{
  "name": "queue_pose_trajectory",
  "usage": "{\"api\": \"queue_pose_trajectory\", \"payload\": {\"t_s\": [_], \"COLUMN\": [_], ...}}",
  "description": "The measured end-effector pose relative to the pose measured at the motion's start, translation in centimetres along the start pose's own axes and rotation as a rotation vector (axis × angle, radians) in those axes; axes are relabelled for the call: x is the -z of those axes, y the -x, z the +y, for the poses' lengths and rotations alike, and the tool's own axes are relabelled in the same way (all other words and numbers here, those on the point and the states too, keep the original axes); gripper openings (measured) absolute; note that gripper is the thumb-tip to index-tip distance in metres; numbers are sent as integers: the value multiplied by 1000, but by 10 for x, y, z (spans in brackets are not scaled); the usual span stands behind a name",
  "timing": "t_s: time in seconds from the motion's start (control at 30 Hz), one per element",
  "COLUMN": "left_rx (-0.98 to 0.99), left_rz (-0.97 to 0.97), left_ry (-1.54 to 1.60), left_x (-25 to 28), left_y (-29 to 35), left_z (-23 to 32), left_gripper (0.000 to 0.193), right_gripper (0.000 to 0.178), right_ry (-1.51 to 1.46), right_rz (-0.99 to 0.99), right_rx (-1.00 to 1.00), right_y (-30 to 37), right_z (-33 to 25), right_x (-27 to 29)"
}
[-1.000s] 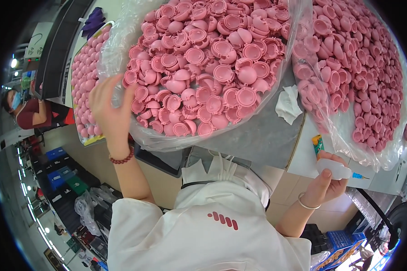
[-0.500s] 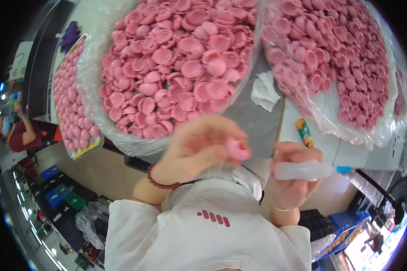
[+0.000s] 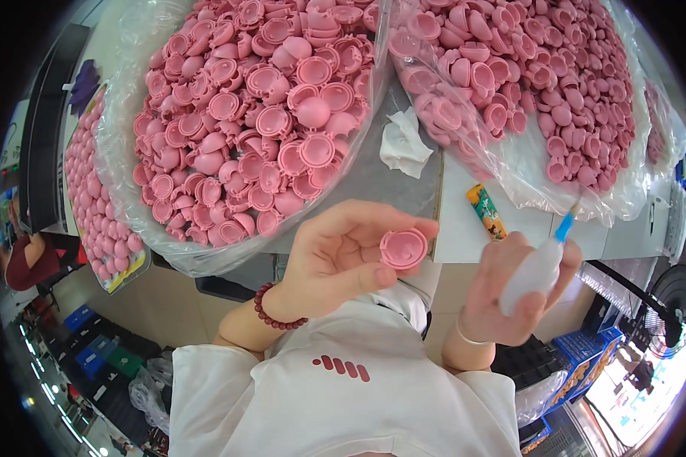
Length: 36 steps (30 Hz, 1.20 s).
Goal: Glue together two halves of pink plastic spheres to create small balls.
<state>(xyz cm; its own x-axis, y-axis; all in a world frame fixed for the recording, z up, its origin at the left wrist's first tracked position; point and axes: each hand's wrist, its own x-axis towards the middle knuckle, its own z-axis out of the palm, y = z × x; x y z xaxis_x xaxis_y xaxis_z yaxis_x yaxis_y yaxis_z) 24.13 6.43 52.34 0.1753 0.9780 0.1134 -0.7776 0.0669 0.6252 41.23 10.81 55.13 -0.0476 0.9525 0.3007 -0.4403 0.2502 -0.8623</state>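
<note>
Between the thumb and fingers of my left hand (image 3: 331, 263) is a small pink plastic half-shell (image 3: 404, 250), its round hollow side facing up at me. My right hand (image 3: 489, 301) is wrapped around a translucent white squeeze bottle (image 3: 532, 280). The bottle's blue tip (image 3: 564, 227) slants up and away to the right, apart from the shell. Ahead of my left hand lies a big heap of pink half-shells (image 3: 236, 126) in a clear plastic bag (image 3: 122, 175). A second heap of pink half-shells (image 3: 556, 84) lies in plastic at the far right.
A crumpled white tissue (image 3: 405, 145) and a small orange-and-green packet (image 3: 485, 212) lie on the table between the heaps and my hands. A tray of pink domed pieces (image 3: 103, 202) stands at the left. Beyond it is another person (image 3: 27, 259). A black fan (image 3: 667, 312) stands at the right.
The shell has turned so its hollow faces up. The bottle has swung from lying level to tip up and away. The whole view has shifted, with the heaps now farther left.
</note>
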Motion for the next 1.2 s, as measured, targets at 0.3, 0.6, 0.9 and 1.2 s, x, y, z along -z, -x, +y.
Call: {"api": "queue_pose_trajectory", "payload": {"t_s": [0.3, 0.6, 0.9, 1.2], "left_rx": [-58, -39, -13, -43], "left_rz": [84, 78, 145, 131], "left_ry": [-171, -165, -214, -364], "left_x": [-1, 0, -4, -1], "left_y": [4, 4, 9, 11], "left_z": [-2, 1, 4, 10], "left_gripper": [42, 38, 40, 43], "right_gripper": [65, 50, 48, 58], "right_ry": [462, 691, 737, 811], "right_rz": [-377, -332, -271, -219], "right_rx": [473, 354, 298, 316], "right_y": [-11, -6, -7, -4], "right_z": [-2, -10, -14, -9], "right_x": [6, -12, -17, -21]}}
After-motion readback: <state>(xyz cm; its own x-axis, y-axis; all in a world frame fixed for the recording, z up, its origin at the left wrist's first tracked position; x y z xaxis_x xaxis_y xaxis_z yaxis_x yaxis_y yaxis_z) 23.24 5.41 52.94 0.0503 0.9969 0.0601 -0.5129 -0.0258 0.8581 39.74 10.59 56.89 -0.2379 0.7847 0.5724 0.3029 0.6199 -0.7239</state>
